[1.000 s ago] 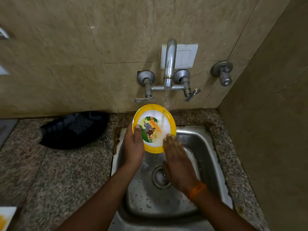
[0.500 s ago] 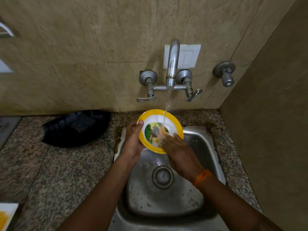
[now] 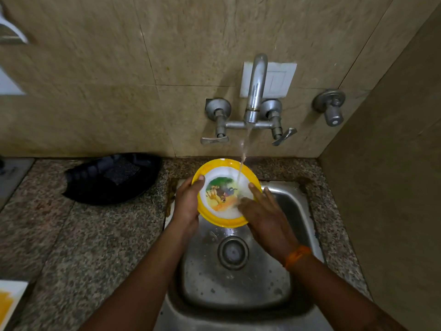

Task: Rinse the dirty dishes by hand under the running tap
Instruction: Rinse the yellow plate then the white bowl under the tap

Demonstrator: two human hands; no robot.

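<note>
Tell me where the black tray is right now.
In the head view, the black tray sits on the granite counter against the wall, left of the sink and of the left hand holding the yellow plate.

The sink (image 3: pixel 296 235) is sitting sunk in the surface (image 3: pixel 95 235), with the tap (image 3: pixel 256 91) projecting from the wall behind it. The plate (image 3: pixel 222 168) is hanging above the sink's rear edge, under the tap. A tray (image 3: pixel 112 177) is lying on the surface to the sink's left.
</note>
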